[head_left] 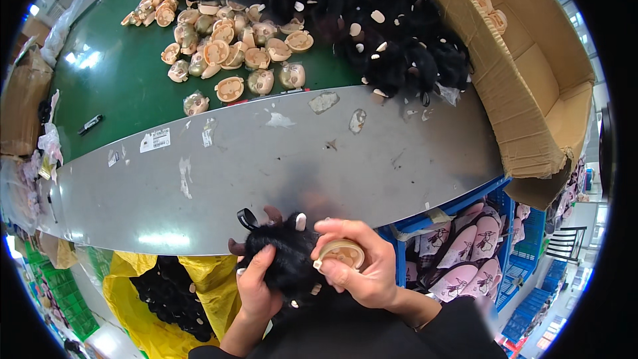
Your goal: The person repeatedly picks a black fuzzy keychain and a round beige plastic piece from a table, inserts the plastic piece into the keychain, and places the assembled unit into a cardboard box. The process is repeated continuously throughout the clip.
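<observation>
My left hand (259, 284) is closed on a black furry plush piece (282, 257), its thumb lying on the fur. Brown horn-like bits, a black loop and small pale tabs stick out of the fur. Between the thumb and fingers of my right hand (364, 267) is a peach plastic doll face shell (343, 252), its hollow back turned up. The shell is close beside the plush piece; whether they touch I cannot tell. Both hands are at the near edge of the grey metal table (266, 179).
Many doll face shells (229, 90) lie heaped on a green surface (113, 86) beyond the metal strip. Black furry pieces (392, 46) are piled at the back right, beside a cardboard box (525, 93). A yellow bag (126, 292) and a blue crate of pink pieces (465, 242) flank me.
</observation>
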Demonstrator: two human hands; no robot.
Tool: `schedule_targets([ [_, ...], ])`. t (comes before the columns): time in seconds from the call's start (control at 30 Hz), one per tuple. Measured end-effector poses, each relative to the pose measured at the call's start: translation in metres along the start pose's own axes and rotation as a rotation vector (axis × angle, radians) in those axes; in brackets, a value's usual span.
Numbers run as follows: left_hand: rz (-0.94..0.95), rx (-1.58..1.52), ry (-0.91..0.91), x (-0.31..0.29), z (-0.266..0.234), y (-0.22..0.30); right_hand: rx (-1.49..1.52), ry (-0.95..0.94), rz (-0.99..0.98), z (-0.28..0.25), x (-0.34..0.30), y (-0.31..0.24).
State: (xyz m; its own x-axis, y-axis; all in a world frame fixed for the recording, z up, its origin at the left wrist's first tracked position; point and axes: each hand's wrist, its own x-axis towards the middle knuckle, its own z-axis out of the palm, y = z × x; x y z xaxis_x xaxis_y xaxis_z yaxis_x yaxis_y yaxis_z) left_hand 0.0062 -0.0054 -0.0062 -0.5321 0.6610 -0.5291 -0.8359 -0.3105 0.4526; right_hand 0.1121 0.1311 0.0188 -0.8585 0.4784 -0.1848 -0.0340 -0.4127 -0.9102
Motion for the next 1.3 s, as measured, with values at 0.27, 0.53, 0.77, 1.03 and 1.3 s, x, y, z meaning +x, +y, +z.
schedule_targets([
  [0.27, 0.011, 0.009, -0.036, -0.001, -0.001, -0.004, -0.111, -0.027, -0.037, -0.004, 0.004, 0.009],
  [0.53, 0.06, 0.03, -0.04, -0.003, -0.004, -0.004, -0.305, -0.02, -0.151, -0.004, 0.007, 0.013],
  [0.77, 0.085, 0.048, -0.043, -0.001, -0.002, -0.005, -0.438, -0.028, -0.253, -0.005, 0.01, 0.014],
  [1.03, 0.27, 0.302, -0.089, -0.006, -0.001, -0.007, -0.525, 0.011, -0.437, -0.004, 0.013, 0.024],
  [1.3, 0.21, 0.124, -0.095, -0.002, -0.002, -0.009, -0.367, -0.029, -0.269, -0.007, 0.011, 0.02],
])
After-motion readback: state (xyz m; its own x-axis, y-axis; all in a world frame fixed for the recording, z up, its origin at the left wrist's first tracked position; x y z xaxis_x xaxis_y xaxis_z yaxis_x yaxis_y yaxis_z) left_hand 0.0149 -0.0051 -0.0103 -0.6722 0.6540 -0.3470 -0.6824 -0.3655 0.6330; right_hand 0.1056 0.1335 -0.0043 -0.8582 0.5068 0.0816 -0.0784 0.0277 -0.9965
